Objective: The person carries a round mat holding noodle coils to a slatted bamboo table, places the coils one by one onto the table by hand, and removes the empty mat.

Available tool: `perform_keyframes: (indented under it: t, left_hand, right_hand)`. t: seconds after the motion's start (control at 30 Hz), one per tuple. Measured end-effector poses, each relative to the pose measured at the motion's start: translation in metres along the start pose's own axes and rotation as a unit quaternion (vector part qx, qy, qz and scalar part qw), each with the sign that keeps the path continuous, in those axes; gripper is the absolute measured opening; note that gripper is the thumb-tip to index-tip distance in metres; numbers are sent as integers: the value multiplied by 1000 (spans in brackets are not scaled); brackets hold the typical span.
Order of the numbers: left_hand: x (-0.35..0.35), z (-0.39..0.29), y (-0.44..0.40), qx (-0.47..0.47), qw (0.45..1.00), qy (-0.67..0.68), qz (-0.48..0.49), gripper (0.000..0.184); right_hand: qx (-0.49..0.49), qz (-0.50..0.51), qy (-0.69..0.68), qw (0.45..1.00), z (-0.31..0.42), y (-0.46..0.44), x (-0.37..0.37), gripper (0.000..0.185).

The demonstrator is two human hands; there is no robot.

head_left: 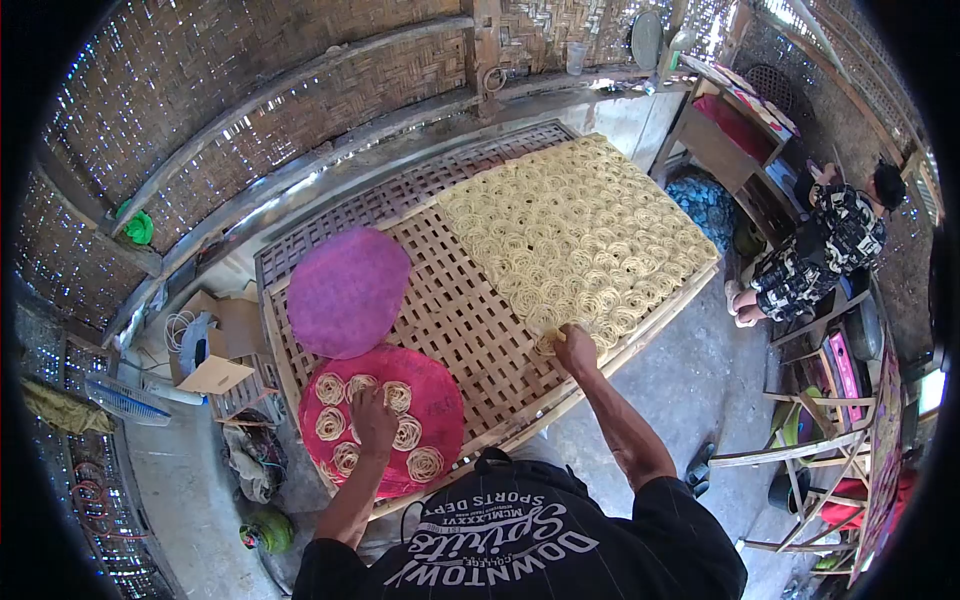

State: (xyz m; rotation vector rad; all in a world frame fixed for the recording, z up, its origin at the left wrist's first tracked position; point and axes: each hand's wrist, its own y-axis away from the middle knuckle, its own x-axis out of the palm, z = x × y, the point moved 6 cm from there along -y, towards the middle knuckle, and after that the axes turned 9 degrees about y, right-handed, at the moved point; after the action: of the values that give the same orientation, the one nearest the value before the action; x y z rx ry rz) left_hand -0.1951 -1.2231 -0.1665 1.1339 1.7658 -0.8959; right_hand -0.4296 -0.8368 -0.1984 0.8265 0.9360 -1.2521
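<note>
Coiled noodle nests lie spaced out on a round red mat at the near left of a woven bamboo rack. My left hand reaches down among them, fingers bent and closed over one nest, which it partly covers. At the near edge of a dense sheet of pale noodle nests, my right hand has its fingers closed on a nest at the corner. The fingertips of both hands are partly hidden. A round purple mat with no nests on it overlaps the red one.
A cardboard box and blue basket stand left of the rack. A green gas cylinder sits on the floor. Another person sits at the right, near a wooden cabinet. Bamboo frames lean at lower right.
</note>
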Motion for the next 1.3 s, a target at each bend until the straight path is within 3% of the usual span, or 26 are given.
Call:
perform_keyframes:
  t: [0.3, 0.5, 0.6, 0.67, 0.73, 0.77, 0.87, 0.93, 0.97, 1.03, 1.07, 1.1, 1.17, 1.3]
  left_hand:
    - [4, 3, -20, -18, 997, 22, -70, 31]
    - [12, 11, -36, -52, 997, 56, 8, 17]
    - [8, -8, -35, -83, 985, 144, 45, 16]
    - [11, -26, -30, -79, 980, 178, 34, 16]
    - [17, -49, -27, -75, 979, 186, 36, 17]
    - [21, -66, -25, -71, 968, 231, 65, 18]
    - [28, -127, -22, -61, 920, 348, 166, 22]
    - [38, -161, -14, 149, 905, 366, 158, 32]
    - [41, -172, -7, 253, 881, 369, 151, 38]
    - [9, -181, 2, 289, 887, 327, 154, 40]
    - [-4, -181, 4, 307, 888, 305, 155, 41]
    - [-2, -164, 5, 264, 908, 285, 154, 42]
    - [3, -113, 22, 176, 942, 242, 150, 44]
    - [-2, -61, 69, 232, 947, 116, 188, 46]
  right_hand:
    - [21, -40, 26, 999, -4, 9, -12, 37]
    - [41, -92, 44, 994, 5, 19, -31, 31]
    - [19, -65, -33, 997, 23, 33, -17, 33]
    - [-5, 24, -109, 994, 53, 49, -4, 35]
    - [-3, 207, -211, 955, 81, 69, 25, 44]
    - [14, 293, -291, 911, 98, 82, 30, 48]
    - [178, 366, -475, 780, 115, 108, 53, 45]
    - [241, 383, -551, 701, 105, 107, 76, 41]
    - [206, 341, -521, 755, 93, 96, 79, 37]
    - [136, 249, -451, 846, 71, 79, 67, 31]
    - [141, 196, -458, 856, 60, 74, 51, 25]
    - [134, 166, -406, 888, 30, 63, 63, 26]
    - [129, 93, -315, 936, 21, 61, 8, 31]
    - [49, -35, -173, 983, -20, 57, 3, 30]
